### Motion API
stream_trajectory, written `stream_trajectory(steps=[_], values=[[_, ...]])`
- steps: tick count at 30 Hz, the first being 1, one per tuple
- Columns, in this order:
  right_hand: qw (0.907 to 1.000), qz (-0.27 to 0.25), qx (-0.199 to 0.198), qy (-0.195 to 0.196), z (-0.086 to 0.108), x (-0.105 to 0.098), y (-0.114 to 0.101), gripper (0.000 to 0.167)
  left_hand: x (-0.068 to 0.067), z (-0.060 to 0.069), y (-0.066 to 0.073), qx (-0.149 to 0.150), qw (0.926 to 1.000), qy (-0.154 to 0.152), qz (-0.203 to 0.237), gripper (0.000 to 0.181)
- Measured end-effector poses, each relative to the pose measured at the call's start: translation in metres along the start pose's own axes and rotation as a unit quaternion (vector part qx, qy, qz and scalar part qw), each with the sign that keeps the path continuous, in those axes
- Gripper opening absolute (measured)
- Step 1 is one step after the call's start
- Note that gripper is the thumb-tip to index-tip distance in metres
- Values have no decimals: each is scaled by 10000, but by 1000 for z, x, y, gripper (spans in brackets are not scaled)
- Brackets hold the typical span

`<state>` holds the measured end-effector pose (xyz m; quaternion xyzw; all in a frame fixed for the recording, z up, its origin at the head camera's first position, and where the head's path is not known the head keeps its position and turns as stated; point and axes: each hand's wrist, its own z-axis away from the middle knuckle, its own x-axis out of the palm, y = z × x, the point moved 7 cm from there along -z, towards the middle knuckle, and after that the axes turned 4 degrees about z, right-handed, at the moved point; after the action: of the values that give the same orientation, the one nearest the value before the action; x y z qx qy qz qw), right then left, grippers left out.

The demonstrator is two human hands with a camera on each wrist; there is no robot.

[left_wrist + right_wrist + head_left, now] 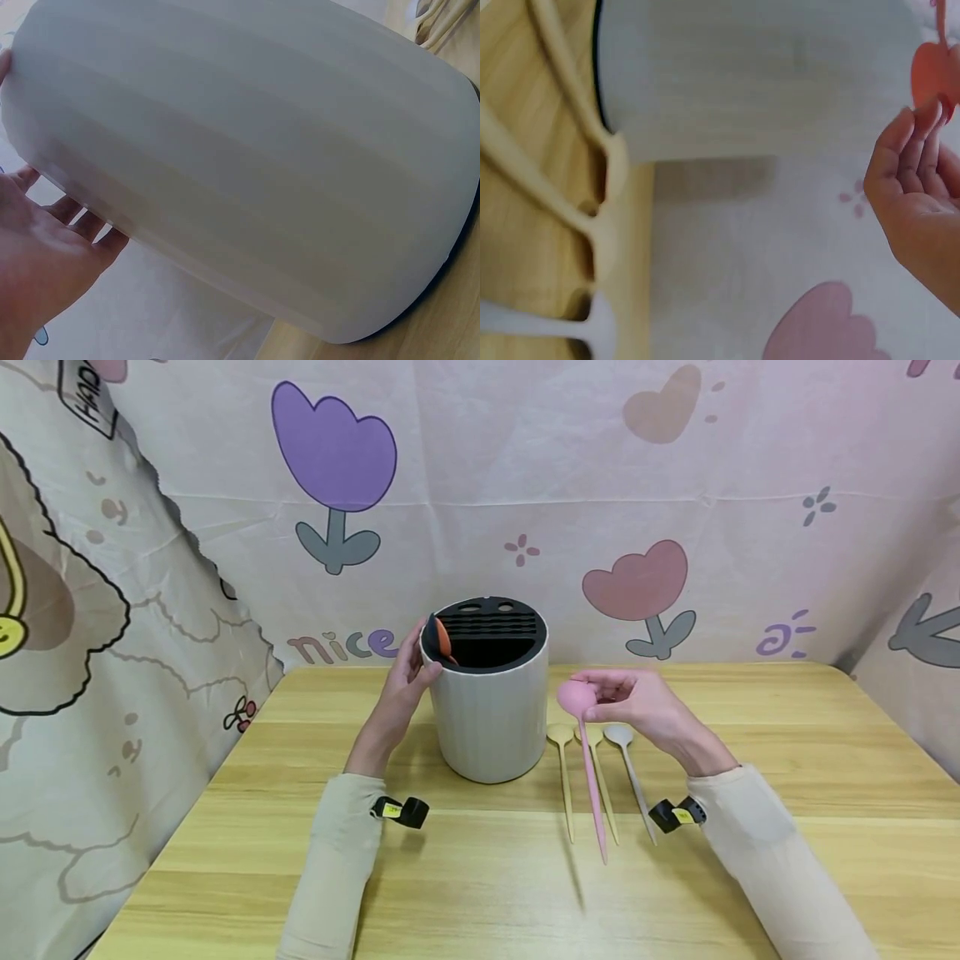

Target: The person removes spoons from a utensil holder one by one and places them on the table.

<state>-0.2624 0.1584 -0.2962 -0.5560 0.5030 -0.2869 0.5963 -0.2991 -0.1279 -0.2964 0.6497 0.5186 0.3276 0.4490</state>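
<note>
Table [480, 877] was backed by cloth [480, 460]. Pink spoon [590, 768] was pinched between fingers of right hand [647, 706]; holder [491, 718] was gripped by left hand [393, 702].

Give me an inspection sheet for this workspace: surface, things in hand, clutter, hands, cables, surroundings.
Surface: wooden table, light, striped grain.
Job's things: white holder, upright, something orange in its opening; pink spoon, raised, bowl up; two yellow spoons and a pale spoon lying right of the holder.
Clutter: nothing seen.
Hands: left hand holds the holder's left side; right hand pinches the pink spoon near its bowl.
Cables: nothing seen.
Surroundings: cloth printed with flowers behind.
</note>
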Motion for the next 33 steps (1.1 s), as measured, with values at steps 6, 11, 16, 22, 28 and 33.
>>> stream_trajectory(steps=[6, 11, 16, 22, 28, 33], values=[[9996, -119, -168, -188, -6, -6, 15, 50, -1, 0, 0, 21, 10000, -7, 2, 101], [9996, -94, -152, -214, -7, -11, 24, 51, -2, 0, -1, 8, 10000, -14, -34, 99], [9998, 59, -24, -211, -6, -16, 32, 53, -1, 0, 0, 3, 10000, -11, -31, 102], [9981, 500, 316, -179, -5, -27, 45, 56, -1, 1, 0, -2, 10000, 1, -13, 104], [9921, 1046, 683, -145, -4, -41, 58, 62, 0, 1, 1, 26, 10000, 18, -17, 107], [9882, 1296, 806, -142, 0, -54, 71, 63, 0, 1, 0, -11, 10000, 16, -39, 103]])
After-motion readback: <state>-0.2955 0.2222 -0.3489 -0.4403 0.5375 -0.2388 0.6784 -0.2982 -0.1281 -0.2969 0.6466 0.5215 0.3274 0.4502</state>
